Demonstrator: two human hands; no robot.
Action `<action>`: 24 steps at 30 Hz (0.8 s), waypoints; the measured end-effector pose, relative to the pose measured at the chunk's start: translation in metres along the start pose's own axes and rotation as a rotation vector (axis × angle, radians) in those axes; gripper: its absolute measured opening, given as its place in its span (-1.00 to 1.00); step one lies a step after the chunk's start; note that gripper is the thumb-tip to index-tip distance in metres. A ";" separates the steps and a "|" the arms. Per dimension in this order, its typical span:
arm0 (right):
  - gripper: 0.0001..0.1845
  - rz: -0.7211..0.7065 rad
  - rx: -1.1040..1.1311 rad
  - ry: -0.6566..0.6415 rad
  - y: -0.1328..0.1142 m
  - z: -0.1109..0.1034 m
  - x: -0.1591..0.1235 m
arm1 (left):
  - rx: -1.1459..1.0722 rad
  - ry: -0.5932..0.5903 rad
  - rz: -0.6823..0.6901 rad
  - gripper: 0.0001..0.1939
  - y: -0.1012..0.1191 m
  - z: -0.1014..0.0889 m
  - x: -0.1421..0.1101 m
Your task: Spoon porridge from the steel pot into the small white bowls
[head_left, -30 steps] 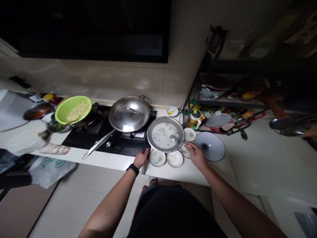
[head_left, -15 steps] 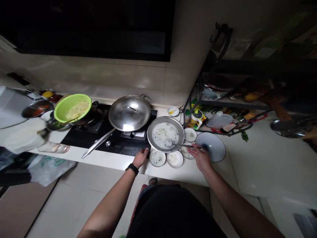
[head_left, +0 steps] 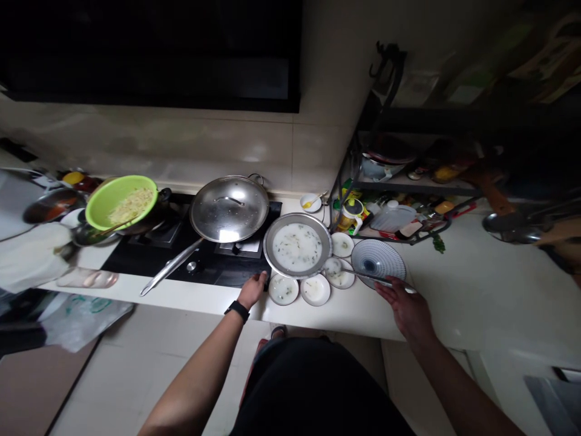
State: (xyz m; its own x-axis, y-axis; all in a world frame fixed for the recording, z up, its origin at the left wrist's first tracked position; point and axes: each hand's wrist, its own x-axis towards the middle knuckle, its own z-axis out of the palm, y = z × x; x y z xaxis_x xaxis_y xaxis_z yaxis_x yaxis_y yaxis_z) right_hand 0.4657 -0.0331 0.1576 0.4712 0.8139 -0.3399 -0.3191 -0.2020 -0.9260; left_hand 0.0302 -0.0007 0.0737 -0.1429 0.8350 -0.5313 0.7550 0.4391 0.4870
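Hands first: R hand (head_left: 405,307) is swinging out toward 4 o'clock, fingers clenched on handle of steel spoon (head_left: 376,278). Spoon is out of milky soup (head_left: 297,247) now, bowl end hovering over small white dish (head_left: 340,280), handle crossing blue-ribbed bowl (head_left: 378,264) at 3 o'clock. L hand (head_left: 253,289) is staying low at 7 o'clock of steel basin (head_left: 267,254), fingertips by rim; can't tell if gripping. Basin is sitting at 3 o'clock end of black glass hob (head_left: 236,277), overlapping its corner.

Small white dishes (head_left: 315,289) (packed close) block the path between the left grip (head_left: 251,289) and right grip (head_left: 402,306).
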 end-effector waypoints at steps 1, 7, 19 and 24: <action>-0.46 -0.002 -0.011 0.012 0.000 -0.005 0.000 | 0.006 0.000 -0.002 -0.36 0.000 0.000 0.000; -0.43 -0.064 -0.184 -0.007 0.005 -0.016 -0.007 | 0.015 -0.012 0.001 -0.36 0.002 -0.001 -0.001; -0.69 -0.813 -0.967 -0.633 -0.002 -0.012 -0.039 | -0.012 0.002 0.012 -0.37 0.000 0.002 0.000; -0.69 -0.787 -0.808 -0.453 0.002 0.032 -0.033 | -0.016 0.010 0.010 -0.39 -0.001 0.004 -0.002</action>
State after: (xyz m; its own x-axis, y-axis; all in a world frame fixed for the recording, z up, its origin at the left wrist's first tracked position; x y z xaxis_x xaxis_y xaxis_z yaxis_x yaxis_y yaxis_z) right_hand 0.4236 -0.0433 0.1726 -0.0757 0.9510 0.2998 0.6051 0.2828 -0.7442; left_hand 0.0321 -0.0039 0.0717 -0.1415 0.8429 -0.5192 0.7459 0.4356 0.5039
